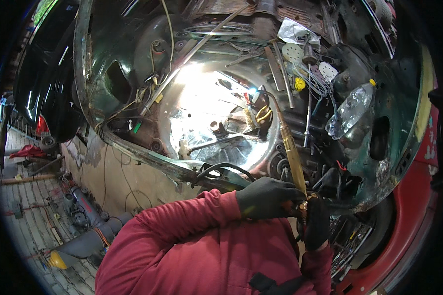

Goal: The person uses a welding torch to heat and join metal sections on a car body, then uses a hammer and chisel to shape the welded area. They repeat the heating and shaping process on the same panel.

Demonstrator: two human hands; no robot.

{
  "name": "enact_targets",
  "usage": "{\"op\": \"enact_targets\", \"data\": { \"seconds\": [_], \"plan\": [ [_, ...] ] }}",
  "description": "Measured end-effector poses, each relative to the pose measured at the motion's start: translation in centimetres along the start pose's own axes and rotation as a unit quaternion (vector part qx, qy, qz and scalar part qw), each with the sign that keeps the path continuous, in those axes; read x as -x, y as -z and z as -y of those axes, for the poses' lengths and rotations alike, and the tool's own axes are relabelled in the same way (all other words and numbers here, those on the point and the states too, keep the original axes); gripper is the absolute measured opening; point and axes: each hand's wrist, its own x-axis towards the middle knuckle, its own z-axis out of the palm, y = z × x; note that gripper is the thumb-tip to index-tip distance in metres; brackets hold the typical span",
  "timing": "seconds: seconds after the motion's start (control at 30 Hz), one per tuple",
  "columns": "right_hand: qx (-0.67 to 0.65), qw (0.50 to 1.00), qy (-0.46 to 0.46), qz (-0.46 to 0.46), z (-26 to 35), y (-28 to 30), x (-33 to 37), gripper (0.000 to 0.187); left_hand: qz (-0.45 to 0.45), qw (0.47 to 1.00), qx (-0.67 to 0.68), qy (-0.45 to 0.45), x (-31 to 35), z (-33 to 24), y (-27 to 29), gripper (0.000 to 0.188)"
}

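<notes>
My right hand point(318, 223), in a black glove, is closed round the lower end of a brass gas torch point(291, 147). My left hand point(268, 197), gloved too, reaches across from the left with its fingers closed at the torch's valve end; its fingertips are partly hidden. The torch points away from me, and its thin bent neck ends in a bright bluish-white flame point(254, 92). That flame is over the round metal well of a car body point(182, 123), which is strongly lit. A hammer-like tool point(216, 141) and a small brush point(250, 118) lie in the well.
A clear plastic bottle point(352, 109) with a yellow cap lies at the right, near sanding discs point(293, 52), metal rods and coiled wire point(315, 81). A long metal bar point(197, 49) slants across the left. On the floor lies a grey gas cylinder point(86, 241); a red car panel point(413, 211) curves at the right.
</notes>
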Motion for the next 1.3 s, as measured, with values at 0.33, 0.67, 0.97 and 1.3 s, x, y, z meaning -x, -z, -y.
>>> {"op": "enact_targets", "data": {
  "seconds": [0.33,0.67,0.97,1.3],
  "plan": [
    [-0.061,0.980,-0.189,-0.006,-1.5,1.5,1.3,0.028,0.041,0.983,-0.004,0.181,-2.8,7.3,1.6,0.043],
    [-0.369,0.810,-0.420,-0.175,-3.5,1.4,1.5,0.019,-0.001,0.965,-0.180,0.189,-13.3,27.4,-6.4,0.025],
    [-0.290,0.849,-0.420,-0.135,-4.5,3.0,1.4,0.019,-0.151,0.936,-0.299,0.106,-23.9,27.3,-1.0,0.058],
    [-0.437,0.689,-0.502,-0.287,-4.2,4.0,-2.5,0.048,-0.031,0.889,-0.457,-0.013,-37.1,30.6,3.9,0.110]
  ]
}}
